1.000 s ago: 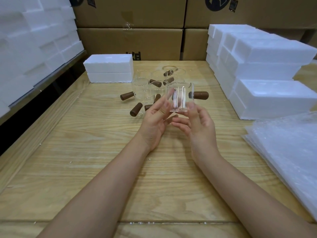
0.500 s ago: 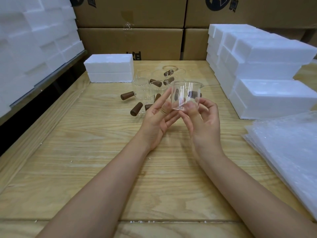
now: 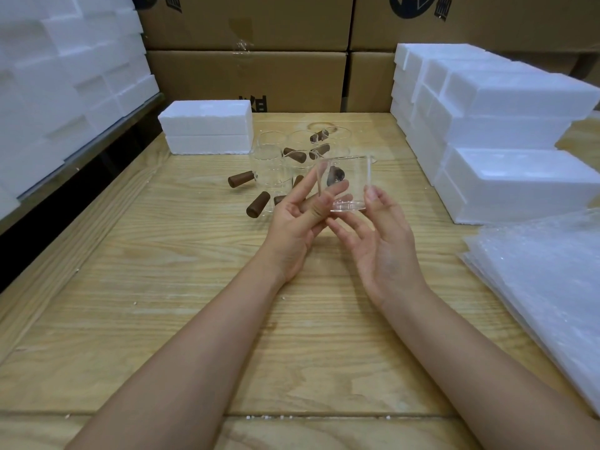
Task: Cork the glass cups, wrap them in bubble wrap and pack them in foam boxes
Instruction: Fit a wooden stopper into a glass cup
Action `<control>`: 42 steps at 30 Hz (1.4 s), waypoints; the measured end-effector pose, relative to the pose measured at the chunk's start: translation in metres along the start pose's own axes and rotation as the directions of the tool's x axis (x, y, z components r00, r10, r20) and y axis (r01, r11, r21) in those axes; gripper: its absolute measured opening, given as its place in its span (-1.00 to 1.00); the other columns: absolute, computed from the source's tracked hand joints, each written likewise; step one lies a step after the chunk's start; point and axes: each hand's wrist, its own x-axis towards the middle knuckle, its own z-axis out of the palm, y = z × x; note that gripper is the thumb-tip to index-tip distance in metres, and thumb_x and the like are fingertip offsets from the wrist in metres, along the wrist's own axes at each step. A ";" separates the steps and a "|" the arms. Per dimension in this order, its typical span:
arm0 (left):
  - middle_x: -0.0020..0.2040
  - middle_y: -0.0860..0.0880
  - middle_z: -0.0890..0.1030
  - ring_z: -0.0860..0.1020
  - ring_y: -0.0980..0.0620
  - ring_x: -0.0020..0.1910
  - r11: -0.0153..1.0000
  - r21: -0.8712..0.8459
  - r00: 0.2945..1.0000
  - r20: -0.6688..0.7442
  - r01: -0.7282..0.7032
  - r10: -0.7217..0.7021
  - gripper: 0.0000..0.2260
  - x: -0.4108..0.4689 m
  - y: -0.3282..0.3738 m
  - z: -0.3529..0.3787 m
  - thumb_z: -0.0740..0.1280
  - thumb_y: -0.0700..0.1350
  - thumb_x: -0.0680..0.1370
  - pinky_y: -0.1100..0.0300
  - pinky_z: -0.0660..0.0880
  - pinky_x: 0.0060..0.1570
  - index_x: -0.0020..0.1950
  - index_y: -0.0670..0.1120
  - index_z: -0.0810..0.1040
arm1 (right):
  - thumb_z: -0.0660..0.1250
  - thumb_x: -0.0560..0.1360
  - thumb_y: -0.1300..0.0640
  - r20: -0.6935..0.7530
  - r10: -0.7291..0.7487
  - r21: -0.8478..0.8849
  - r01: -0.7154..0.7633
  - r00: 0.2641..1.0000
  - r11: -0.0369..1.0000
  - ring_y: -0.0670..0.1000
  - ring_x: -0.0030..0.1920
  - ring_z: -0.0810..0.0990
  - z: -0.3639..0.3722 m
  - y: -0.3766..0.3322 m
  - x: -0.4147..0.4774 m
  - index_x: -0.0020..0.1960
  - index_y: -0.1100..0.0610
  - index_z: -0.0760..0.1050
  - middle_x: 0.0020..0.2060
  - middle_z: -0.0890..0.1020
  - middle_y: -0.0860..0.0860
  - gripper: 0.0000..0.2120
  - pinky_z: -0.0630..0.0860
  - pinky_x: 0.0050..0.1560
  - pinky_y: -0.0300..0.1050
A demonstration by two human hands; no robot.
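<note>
Glass cup [image 3: 345,180] upright, uncorked: right hand [image 3: 386,251] pinches wall and base, left hand [image 3: 292,228] steadies with straight fingers. Best next — right keeps cup level, left fetches brown cork [image 3: 258,204].

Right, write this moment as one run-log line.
glass cup: upright, uncorked | left hand: straight fingers touching it | right hand: holds it | corks: loose on table
</note>
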 end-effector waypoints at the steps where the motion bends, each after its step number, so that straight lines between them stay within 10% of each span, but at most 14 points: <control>1: 0.13 -0.03 0.66 0.60 0.00 0.17 1.000 0.004 1.000 -0.006 -0.011 0.011 -0.19 0.000 0.000 0.000 0.59 0.21 0.16 0.20 0.51 0.14 0.35 0.07 0.40 | 0.40 0.45 0.05 -0.012 -0.049 -0.093 0.048 0.999 0.994 0.05 0.04 0.60 0.000 0.000 0.000 0.24 0.12 0.34 -0.02 0.54 0.06 -0.57 0.57 0.15 0.07; 8: 0.07 -0.02 0.68 0.57 -0.09 0.22 0.997 0.046 0.997 -0.032 -0.064 0.066 -0.12 0.002 -0.003 0.004 0.63 0.21 0.05 0.13 0.48 0.24 0.31 0.07 0.43 | 0.54 0.23 -0.02 0.027 -0.175 -0.324 0.175 0.984 0.930 0.01 0.04 0.59 -0.002 0.003 0.001 0.12 -0.03 0.34 -0.01 0.48 0.02 -0.43 0.52 0.15 -0.06; 16: 0.22 -0.06 0.61 0.52 -0.02 0.30 0.982 0.144 0.992 -0.010 -0.122 0.124 -0.19 0.002 -0.005 0.002 0.58 0.15 0.20 0.13 0.44 0.29 0.39 0.15 0.34 | 0.34 0.46 0.05 0.057 -0.005 0.036 0.002 0.998 0.999 0.01 -0.03 0.64 -0.005 -0.003 0.006 0.10 0.14 0.46 -0.10 0.67 0.05 -0.73 0.58 0.04 -0.13; 23: 0.31 -0.13 0.54 0.46 0.03 0.36 0.908 0.352 0.971 0.008 -0.225 0.238 -0.43 -0.002 -0.008 0.008 0.38 -0.16 0.47 -0.09 0.37 0.37 0.37 0.24 0.27 | 0.28 0.42 -0.14 0.048 0.118 0.082 -0.121 0.992 0.989 0.10 0.08 0.64 -0.008 -0.001 0.010 0.11 0.15 0.53 0.00 0.62 0.18 -0.58 0.60 0.02 -0.09; 27: 0.23 -0.03 0.59 0.57 -0.05 0.24 0.872 0.407 0.952 -0.020 -0.273 0.307 -0.44 -0.003 -0.009 0.009 0.39 -0.15 0.47 0.03 0.44 0.31 0.37 0.24 0.29 | 0.18 0.56 -0.12 0.031 0.111 0.042 -0.112 0.993 0.993 -0.01 -0.10 0.67 -0.007 0.000 0.010 0.09 0.13 0.56 -0.16 0.67 0.07 -0.64 0.60 -0.08 -0.15; 32: 0.35 -0.10 0.51 0.54 0.02 0.28 0.840 0.443 0.936 -0.007 -0.314 0.353 -0.43 -0.003 -0.011 0.008 0.41 -0.15 0.49 0.02 0.44 0.32 0.40 0.23 0.28 | 0.31 0.46 -0.18 -0.034 -0.052 -0.142 0.047 0.998 0.989 0.02 -0.03 0.66 -0.006 -0.001 0.009 0.35 0.03 0.29 0.16 0.50 0.16 -0.45 0.59 0.00 -0.09; 42: 0.27 0.04 0.57 0.55 0.22 0.20 0.679 0.619 0.878 0.037 -0.395 0.477 -0.30 -0.003 -0.019 0.008 0.43 0.02 0.46 0.29 0.45 0.22 0.47 0.36 0.13 | 0.41 0.44 0.14 -0.043 -0.145 -0.266 0.129 0.989 0.955 -0.02 -0.08 0.63 -0.006 0.002 0.007 0.16 -0.06 0.32 0.06 0.56 0.14 -0.61 0.57 0.10 -0.07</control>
